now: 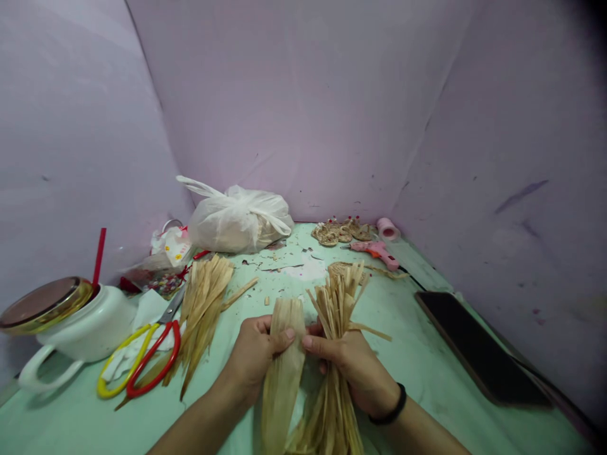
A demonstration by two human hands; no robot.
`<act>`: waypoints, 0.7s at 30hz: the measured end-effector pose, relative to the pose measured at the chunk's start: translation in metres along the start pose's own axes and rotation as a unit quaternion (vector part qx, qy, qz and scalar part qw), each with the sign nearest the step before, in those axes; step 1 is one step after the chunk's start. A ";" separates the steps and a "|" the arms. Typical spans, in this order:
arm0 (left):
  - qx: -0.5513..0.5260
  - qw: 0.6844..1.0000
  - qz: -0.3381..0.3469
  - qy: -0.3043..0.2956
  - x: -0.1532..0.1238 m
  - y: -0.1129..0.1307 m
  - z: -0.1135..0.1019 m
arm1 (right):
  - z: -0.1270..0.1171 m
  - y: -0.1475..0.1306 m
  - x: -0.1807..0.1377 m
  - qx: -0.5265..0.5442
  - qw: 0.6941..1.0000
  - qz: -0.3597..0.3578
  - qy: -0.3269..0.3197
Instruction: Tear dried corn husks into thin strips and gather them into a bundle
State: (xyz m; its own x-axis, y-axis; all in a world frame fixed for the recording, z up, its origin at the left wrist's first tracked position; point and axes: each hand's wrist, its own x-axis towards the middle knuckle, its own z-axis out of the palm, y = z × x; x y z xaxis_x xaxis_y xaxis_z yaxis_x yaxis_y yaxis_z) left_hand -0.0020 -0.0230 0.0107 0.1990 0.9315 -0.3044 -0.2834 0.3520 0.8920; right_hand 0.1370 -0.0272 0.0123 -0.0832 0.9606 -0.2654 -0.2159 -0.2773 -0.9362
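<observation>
My left hand [253,357] is closed on a wide, pale dried husk leaf [284,373] that stands upright in front of me. My right hand [348,363], with a black band on its wrist, grips a bundle of thin husk strips [339,303]; its thumb also presses on the right edge of the wide leaf. The two hands touch at the thumbs, low over the green table [417,354]. The strips fan out above and below the right fist.
A loose pile of husk leaves [203,303] lies to the left, beside red and yellow scissors [142,363] and a white lidded mug with a red straw [71,322]. Behind are a white plastic bag [239,218], woven husk pieces [341,232], a pink glue gun [374,251], pink tape [387,229]. A dark phone [474,344] lies right.
</observation>
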 end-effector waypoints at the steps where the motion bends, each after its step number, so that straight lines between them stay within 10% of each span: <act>1: 0.007 1.000 -0.001 -0.002 0.000 -0.001 0.000 | 0.000 0.000 0.000 0.009 1.000 -0.004 -0.010; 21: 0.274 0.957 0.090 -0.016 -0.006 0.001 0.005 | 0.002 -0.003 -0.005 -0.063 0.997 -0.045 -0.028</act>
State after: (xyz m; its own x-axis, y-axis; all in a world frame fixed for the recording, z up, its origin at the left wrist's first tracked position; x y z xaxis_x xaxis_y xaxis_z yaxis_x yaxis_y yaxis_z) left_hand 0.0014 -0.0289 0.0154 0.2236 0.9664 -0.1266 0.2182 0.0770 0.9729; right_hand 0.1359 -0.0313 0.0174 -0.1234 0.9778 -0.1696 -0.1007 -0.1824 -0.9781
